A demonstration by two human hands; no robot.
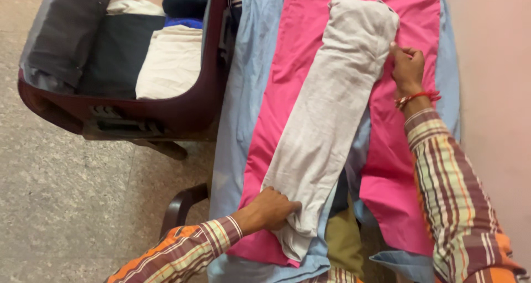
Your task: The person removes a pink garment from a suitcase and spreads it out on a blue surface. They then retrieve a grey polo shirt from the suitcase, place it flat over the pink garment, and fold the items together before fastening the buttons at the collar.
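Speckled stone floor (pixel 66 194) fills the left side, plain pale wall (pixel 492 67) on the right. Light blue cloth (pixel 238 111) spreads over the surface in front of me, biggest layer, running top to bottom. On top of it lies a bright pink garment (pixel 398 172), flat, covering most of the blue. To the left sits an open maroon suitcase (pixel 182 111) on a dark wooden stand (pixel 180 205), packed with folded clothes: a cream piece (pixel 171 62), dark pieces (pixel 116 53), a white one behind. Suitcase rim is just beside the blue cloth, touching or nearly, can't tell. An olive piece (pixel 343 239) pokes out under the layers near the bottom edge. Nothing blocks my hands. The grey garment (pixel 332 111) lies on the pink one, folded into a long narrow strip, running diagonally from upper right to lower left, soft, slightly wrinkled, top end rounded and bunched. My left hand (pixel 271 210) is at its lower end, fingers together, pressed down on the fabric edge. My right hand (pixel 406 67) is at its upper right side, fingers curled and pinched on the edge of the grey fabric, red thread bracelet (pixel 416 97) on the wrist. Both sleeves are striped plaid, orange, maroon, cream.
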